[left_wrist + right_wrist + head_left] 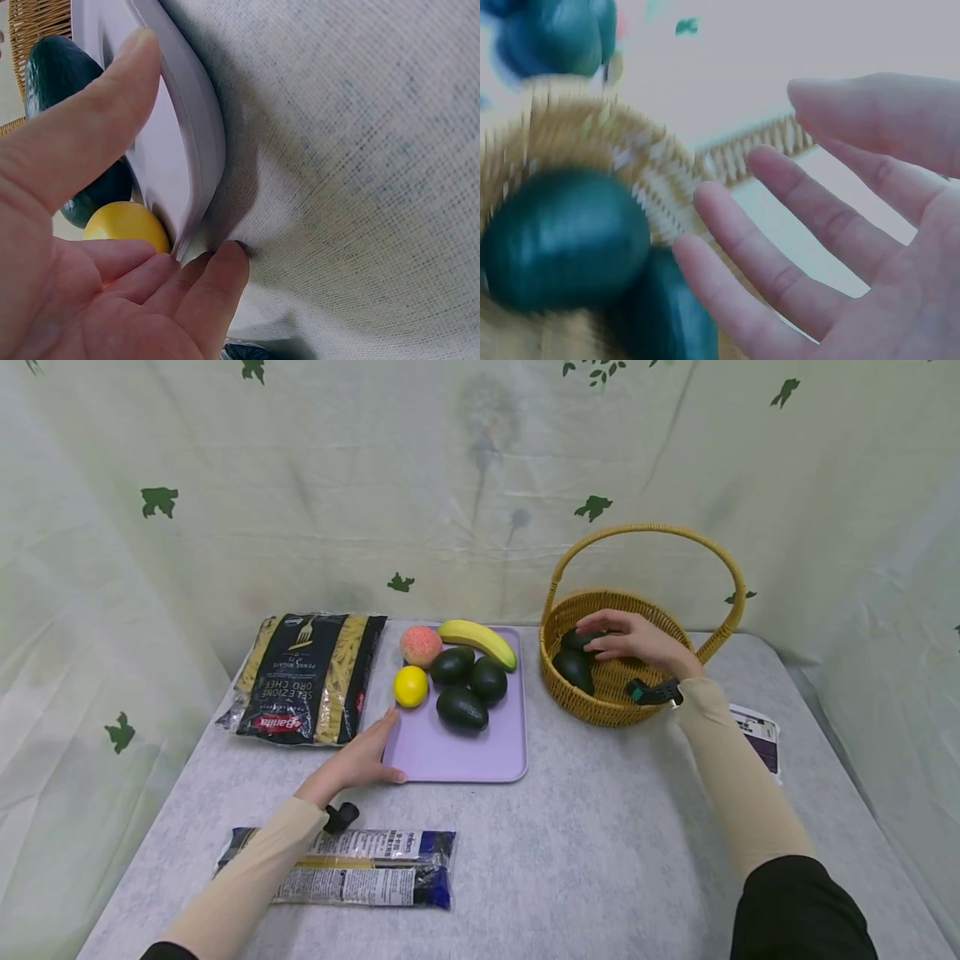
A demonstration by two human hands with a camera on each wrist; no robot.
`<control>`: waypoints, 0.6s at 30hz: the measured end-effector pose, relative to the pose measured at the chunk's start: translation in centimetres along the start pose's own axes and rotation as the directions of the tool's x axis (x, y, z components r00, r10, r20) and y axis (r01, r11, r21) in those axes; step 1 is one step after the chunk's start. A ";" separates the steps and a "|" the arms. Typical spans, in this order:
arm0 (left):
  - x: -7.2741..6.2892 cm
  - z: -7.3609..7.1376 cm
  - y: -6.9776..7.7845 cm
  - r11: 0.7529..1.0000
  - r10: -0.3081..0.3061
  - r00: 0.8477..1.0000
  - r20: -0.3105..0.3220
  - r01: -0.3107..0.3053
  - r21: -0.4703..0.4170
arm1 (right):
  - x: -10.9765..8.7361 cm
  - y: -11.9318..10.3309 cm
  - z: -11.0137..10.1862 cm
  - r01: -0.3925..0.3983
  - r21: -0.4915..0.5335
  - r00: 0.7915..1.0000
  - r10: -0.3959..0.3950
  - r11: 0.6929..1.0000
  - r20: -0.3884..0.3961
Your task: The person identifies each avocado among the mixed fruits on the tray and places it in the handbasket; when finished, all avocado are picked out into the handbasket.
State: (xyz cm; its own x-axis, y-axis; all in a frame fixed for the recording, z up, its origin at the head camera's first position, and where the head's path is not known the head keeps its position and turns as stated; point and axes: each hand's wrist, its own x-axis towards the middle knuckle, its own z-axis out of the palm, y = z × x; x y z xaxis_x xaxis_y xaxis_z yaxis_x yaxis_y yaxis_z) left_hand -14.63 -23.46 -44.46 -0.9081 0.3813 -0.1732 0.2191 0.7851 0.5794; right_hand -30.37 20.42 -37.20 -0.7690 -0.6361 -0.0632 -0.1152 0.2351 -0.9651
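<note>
My left hand [360, 757] rests at the near-left corner of a lilac tray [495, 760]. In the left wrist view its thumb lies along the tray's rim, while loosely straight fingers sit by the side edge. On the tray are several avocados [462, 710], a yellow lemon-like fruit [410, 686], a peach [421, 647] and a banana [480, 639]. My right hand [637, 642] hovers over a wicker basket [607, 714], fingers spread and holding nothing in the right wrist view. Beneath it two avocados [566, 240] lie in the basket; the right wrist view is blurred.
Left of the tray lies a black pasta bag [303, 681]. A flat clear-and-blue packet [375, 868] is at the front, partly under my left forearm. Right of the basket, a card-like item [759, 739] is partly hidden by my sleeve. The basket's tall handle [652, 527] arches above it.
</note>
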 end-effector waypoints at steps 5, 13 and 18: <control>-0.1 0.0 0.0 1.000 -0.001 1.000 0.001 0.001 -0.006 | 0.6 -1.5 2.1 0.072 0.025 0.997 -0.073 0.997 0.039; -0.1 0.0 -0.1 1.000 -0.002 1.000 0.001 0.002 -0.001 | 2.2 -3.2 6.8 0.105 -0.036 0.986 -0.100 0.994 0.136; -0.1 0.0 -0.1 1.000 0.001 1.000 -0.001 -0.001 0.003 | 3.4 -3.4 9.3 0.131 -0.088 0.969 -0.109 0.988 0.220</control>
State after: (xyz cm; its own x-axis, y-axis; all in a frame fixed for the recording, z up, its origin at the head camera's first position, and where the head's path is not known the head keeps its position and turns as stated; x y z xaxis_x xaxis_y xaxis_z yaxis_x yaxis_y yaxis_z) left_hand -14.58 -23.54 -44.51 -0.9082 0.3814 -0.1723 0.2208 0.7863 0.5770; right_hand -26.74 10.63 -36.48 -0.5946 -0.8039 -0.0124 -0.2695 0.2139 -0.9390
